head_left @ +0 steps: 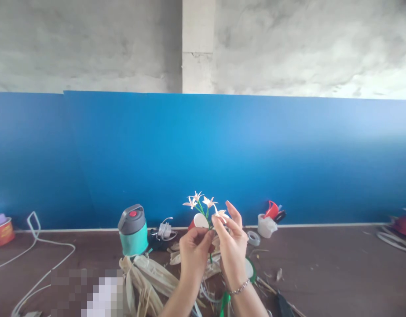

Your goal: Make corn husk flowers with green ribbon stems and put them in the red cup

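A small spray of artificial flowers (209,202) with pale pointed petals and green stems stands upright between my hands. My left hand (195,251) pinches the stems low down, and the lower stem end shows beneath its fingers. With thumb and forefinger, my right hand (233,242) grips the rightmost flower at its petals; its other fingers are raised. Behind my hands is a red and white round container (200,220), partly hidden. Pale dried husk strips (156,273) lie on the table to the left of and below my hands.
A teal jar with a grey lid (133,237) stands left, beside a white charger (164,230). On the right are a tape roll (254,238) and a white cup of tools (267,225). A white cable (54,244) loops at far left. A blue partition (203,145) rises behind the table.
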Motion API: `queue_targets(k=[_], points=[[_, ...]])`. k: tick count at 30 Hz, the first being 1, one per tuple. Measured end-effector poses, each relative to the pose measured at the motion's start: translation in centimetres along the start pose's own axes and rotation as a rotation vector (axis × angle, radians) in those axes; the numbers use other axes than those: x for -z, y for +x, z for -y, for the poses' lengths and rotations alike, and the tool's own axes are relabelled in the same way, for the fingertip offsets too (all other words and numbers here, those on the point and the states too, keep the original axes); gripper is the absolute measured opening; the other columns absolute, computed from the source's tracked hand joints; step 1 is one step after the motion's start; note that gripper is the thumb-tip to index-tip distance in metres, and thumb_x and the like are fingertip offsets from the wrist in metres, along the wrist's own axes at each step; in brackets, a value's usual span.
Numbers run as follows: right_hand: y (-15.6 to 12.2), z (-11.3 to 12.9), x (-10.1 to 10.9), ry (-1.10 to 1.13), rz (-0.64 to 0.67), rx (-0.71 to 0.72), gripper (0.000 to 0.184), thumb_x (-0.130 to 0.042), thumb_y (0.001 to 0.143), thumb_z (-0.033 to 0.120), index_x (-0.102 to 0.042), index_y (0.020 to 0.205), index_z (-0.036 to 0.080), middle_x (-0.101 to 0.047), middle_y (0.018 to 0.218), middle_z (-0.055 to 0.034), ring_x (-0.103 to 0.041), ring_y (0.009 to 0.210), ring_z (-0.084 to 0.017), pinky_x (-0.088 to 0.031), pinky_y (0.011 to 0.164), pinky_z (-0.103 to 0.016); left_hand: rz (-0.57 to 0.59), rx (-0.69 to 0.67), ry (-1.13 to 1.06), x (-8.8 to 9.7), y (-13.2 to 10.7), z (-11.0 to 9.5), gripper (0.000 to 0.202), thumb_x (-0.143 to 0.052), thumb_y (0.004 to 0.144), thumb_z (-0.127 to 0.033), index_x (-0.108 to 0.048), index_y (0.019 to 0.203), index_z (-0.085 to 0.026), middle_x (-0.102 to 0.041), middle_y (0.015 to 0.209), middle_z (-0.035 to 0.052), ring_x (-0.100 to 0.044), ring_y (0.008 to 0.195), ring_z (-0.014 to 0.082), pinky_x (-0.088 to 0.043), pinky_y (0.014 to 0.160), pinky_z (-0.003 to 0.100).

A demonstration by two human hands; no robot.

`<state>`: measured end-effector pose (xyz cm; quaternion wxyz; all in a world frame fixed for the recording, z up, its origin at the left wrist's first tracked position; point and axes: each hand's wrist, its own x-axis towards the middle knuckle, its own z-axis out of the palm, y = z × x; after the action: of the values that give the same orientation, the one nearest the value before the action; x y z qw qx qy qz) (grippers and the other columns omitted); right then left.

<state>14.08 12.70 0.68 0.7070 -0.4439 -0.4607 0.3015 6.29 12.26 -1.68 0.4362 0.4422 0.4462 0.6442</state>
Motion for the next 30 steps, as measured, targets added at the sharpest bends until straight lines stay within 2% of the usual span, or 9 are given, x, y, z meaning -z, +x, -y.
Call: queue_targets(k=[6, 12, 14, 16, 19, 21, 23, 26, 30], points=[[0.8, 0.1, 0.7, -0.158, 0.106, 0.103, 0.016, -0.064, 0.073, 0.036, -0.071, 0.075, 0.023, -0.048, 0.132, -0.0088, -0.05, 0.113, -0.031, -0.05, 0.08, -0.04, 0.011, 0.001, 0.027, 0.2, 0.4, -0.1, 0.021, -0.069, 0.065, -0.034, -0.067, 0.062, -0.013, -0.055, 0.041, -0.0018, -0.047, 0.04, 0.011, -0.036, 0.043, 0.022], [1.7, 0.2, 1.7, -0.197, 0.123, 0.167, 0.023, -0.06, 0.076, 0.031, -0.065, 0.097, 0.023, -0.054, 0.122, -0.0098, -0.05, 0.112, -0.028, -0.047, 0.085, -0.039, -0.024, 0.004, -0.007, 0.8, 0.9, -0.3, 0.022, -0.071, 0.064, -0.035, -0.066, 0.065, -0.014, -0.057, 0.049, -0.0015, -0.047, 0.045, 0.0107, -0.035, 0.043, 0.022], [2.0, 0.1, 2.1, -0.242, 0.106, 0.148, 0.028, -0.06, 0.075, 0.03, -0.063, 0.102, 0.022, -0.059, 0.115, -0.0099, -0.054, 0.105, -0.027, -0.047, 0.082, -0.038, -0.031, 0.031, -0.044, 1.0, 1.1, -0.4, 0.025, -0.071, 0.064, -0.038, -0.064, 0.067, -0.014, -0.056, 0.049, -0.0024, -0.046, 0.044, 0.0099, -0.034, 0.042, 0.021], [2.3, -0.1, 2.3, -0.272, 0.185, 0.054, 0.029, -0.059, 0.074, 0.029, -0.064, 0.1, 0.018, -0.066, 0.101, -0.0094, -0.06, 0.09, -0.024, -0.048, 0.073, -0.035, -0.032, 0.065, -0.09, 1.1, 1.2, -0.5, 0.028, -0.072, 0.063, -0.04, -0.062, 0.068, -0.014, -0.053, 0.049, -0.004, -0.042, 0.042, 0.0077, -0.031, 0.04, 0.02], [2.3, -0.4, 2.3, -0.219, 0.507, -0.125, 0.023, -0.06, 0.073, 0.027, -0.068, 0.092, 0.016, -0.071, 0.083, -0.0061, -0.062, 0.071, -0.02, -0.048, 0.062, -0.029, -0.032, 0.114, -0.155, 1.3, 1.4, -0.6, 0.032, -0.075, 0.06, -0.041, -0.061, 0.067, -0.014, -0.049, 0.048, -0.0065, -0.034, 0.039, 0.0039, -0.023, 0.039, 0.018], [2.1, -0.7, 2.0, -0.188, 0.66, -0.182, 0.019, -0.062, 0.071, 0.026, -0.07, 0.085, 0.016, -0.071, 0.074, -0.0038, -0.062, 0.064, -0.017, -0.046, 0.057, -0.026, -0.03, 0.138, -0.187, 1.4, 1.5, -0.8, 0.033, -0.076, 0.057, -0.041, -0.059, 0.065, -0.014, -0.048, 0.049, -0.007, -0.032, 0.039, 0.0028, -0.02, 0.039, 0.018], [2.0, -1.1, 1.7, -0.205, 0.683, -0.192, 0.013, -0.064, 0.069, 0.023, -0.071, 0.075, 0.015, -0.069, 0.063, -0.0015, -0.057, 0.054, -0.014, -0.042, 0.051, -0.023, -0.021, 0.156, -0.208, 1.5, 1.7, -0.8, 0.033, -0.078, 0.055, -0.04, -0.058, 0.064, -0.014, -0.05, 0.05, -0.0062, -0.034, 0.039, 0.003, -0.021, 0.04, 0.018], [2.1, -1.7, 1.4, -0.229, 0.642, -0.191, 0.009, -0.063, 0.067, 0.02, -0.07, 0.063, 0.015, -0.065, 0.054, 0.0004, -0.051, 0.046, -0.011, -0.039, 0.046, -0.022, 0.013, 0.171, -0.225, 1.7, 1.9, -0.8, 0.033, -0.078, 0.054, -0.04, -0.059, 0.062, -0.014, -0.053, 0.05, -0.0044, -0.04, 0.042, 0.0052, -0.026, 0.042, 0.019], [2.3, -2.1, 1.3, -0.218, 0.618, -0.195, 0.014, -0.061, 0.069, 0.024, -0.071, 0.064, 0.016, -0.065, 0.053, -0.0002, -0.053, 0.045, -0.012, -0.039, 0.045, -0.022, 0.082, 0.174, -0.224, 2.0, 2.1, -0.7, 0.034, -0.077, 0.055, -0.041, -0.065, 0.07, -0.013, -0.058, 0.052, -0.0004, -0.051, 0.048, 0.0108, -0.036, 0.047, 0.022]])
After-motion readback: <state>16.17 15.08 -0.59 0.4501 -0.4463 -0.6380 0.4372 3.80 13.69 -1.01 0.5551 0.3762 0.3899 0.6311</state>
